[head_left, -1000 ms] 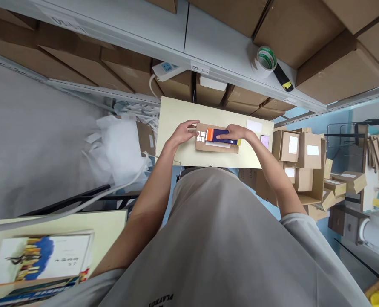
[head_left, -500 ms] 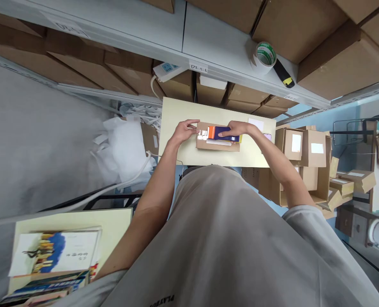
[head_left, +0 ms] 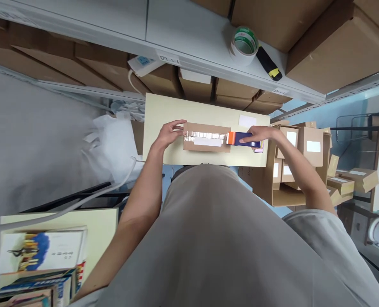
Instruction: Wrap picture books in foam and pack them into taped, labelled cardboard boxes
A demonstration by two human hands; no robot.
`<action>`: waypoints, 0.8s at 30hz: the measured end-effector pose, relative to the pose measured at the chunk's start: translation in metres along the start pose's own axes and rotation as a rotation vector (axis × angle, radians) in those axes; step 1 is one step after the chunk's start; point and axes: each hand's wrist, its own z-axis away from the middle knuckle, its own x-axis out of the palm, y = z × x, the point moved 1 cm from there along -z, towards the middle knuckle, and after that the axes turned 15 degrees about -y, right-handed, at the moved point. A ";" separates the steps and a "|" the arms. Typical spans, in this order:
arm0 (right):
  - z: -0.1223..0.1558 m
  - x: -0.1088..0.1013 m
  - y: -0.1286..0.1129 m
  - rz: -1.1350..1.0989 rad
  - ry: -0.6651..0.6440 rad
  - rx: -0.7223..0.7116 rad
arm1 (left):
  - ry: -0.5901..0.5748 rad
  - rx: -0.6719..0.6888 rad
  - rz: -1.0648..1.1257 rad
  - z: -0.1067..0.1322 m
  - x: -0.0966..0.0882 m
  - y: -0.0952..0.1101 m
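Observation:
A small brown cardboard box (head_left: 205,147) lies on the pale yellow table in front of me. A strip of shiny clear tape (head_left: 205,133) runs lengthwise along its top, above a white label (head_left: 208,142). My right hand (head_left: 256,134) is closed around a dark blue tape dispenser (head_left: 240,139), whose orange front end sits at the box's right edge. At the box's left end is my left hand (head_left: 169,133), its fingers stretched out and apart, the tips against the end of the box.
A white paper (head_left: 247,120) and a phone-like object (head_left: 259,149) lie on the table (head_left: 164,111). On the shelf above are a tape roll (head_left: 244,44) and a black-and-yellow cutter (head_left: 268,64). Labelled boxes (head_left: 312,147) stand at right; white packing material (head_left: 114,145) at left.
My right hand has drawn the tape dispenser rightward along the box to its right edge, with tape now along the top. My left hand stays at the left end. The view has shifted.

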 end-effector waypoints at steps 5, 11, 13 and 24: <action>0.009 0.001 0.057 0.014 0.019 0.084 | 0.061 -0.033 -0.010 -0.001 0.004 0.002; -0.041 0.016 0.061 0.123 0.133 0.215 | 0.122 -0.074 -0.058 0.000 0.013 0.012; -0.062 0.023 0.051 0.151 0.174 0.249 | 0.148 -0.086 -0.072 0.002 0.017 0.016; -0.163 0.092 0.047 -0.084 0.560 0.370 | 0.221 -0.102 -0.141 0.005 0.034 0.021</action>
